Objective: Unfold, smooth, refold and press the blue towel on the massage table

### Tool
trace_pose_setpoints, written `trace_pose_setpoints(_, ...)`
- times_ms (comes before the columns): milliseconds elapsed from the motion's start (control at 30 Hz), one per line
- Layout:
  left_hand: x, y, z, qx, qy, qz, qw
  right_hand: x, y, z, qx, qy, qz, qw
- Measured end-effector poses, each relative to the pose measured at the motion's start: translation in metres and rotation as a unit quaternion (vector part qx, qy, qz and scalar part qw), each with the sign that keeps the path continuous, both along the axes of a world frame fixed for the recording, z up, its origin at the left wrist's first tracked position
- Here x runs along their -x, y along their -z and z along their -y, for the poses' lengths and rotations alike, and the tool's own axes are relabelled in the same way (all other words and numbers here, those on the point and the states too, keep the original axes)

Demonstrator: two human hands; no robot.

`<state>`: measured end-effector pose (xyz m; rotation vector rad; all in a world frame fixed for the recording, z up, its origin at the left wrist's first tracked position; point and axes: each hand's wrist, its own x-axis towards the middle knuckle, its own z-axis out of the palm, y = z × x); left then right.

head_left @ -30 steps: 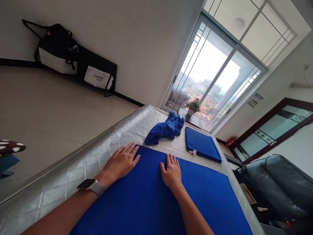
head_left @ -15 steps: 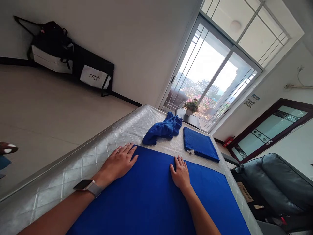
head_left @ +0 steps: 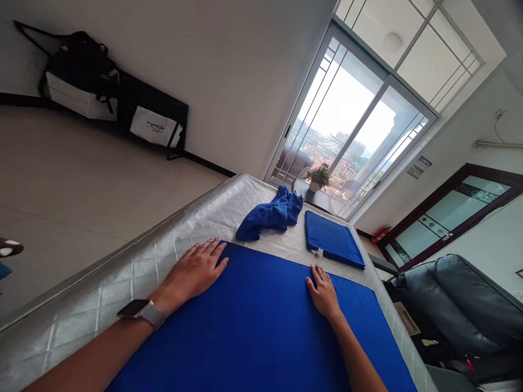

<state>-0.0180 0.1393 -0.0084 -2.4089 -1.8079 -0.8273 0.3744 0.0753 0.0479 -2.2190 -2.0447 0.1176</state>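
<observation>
Left hand (head_left: pixel 194 272) and right hand (head_left: pixel 324 291) lie flat on the blue cloth (head_left: pixel 253 332).

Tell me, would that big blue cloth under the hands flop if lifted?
Probably floppy: the large blue cloth spread flat matches the crumpled blue cloth, which lies in soft folds. Likely light, looking thin. It may slide on the shiny quilted silver table cover if pushed.

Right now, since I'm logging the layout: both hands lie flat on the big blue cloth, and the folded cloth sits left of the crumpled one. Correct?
No: the head view shows the folded cloth right of the crumpled cloth, not left. The left hand and right hand do lie flat on the big blue cloth.
</observation>
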Motion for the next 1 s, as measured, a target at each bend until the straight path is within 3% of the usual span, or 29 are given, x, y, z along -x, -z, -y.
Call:
trace_pose_setpoints(433,0.005,0.009,-0.005,-0.008,0.010,-0.009,1.000,-0.092,0.011,0.006,-0.003,0.031,0.023,0.999)
trace_pose_setpoints(1000,0.005,0.003,-0.002,0.028,-0.001,-0.021,0.999,-0.216,0.014,0.018,-0.008,0.072,-0.003,0.997)
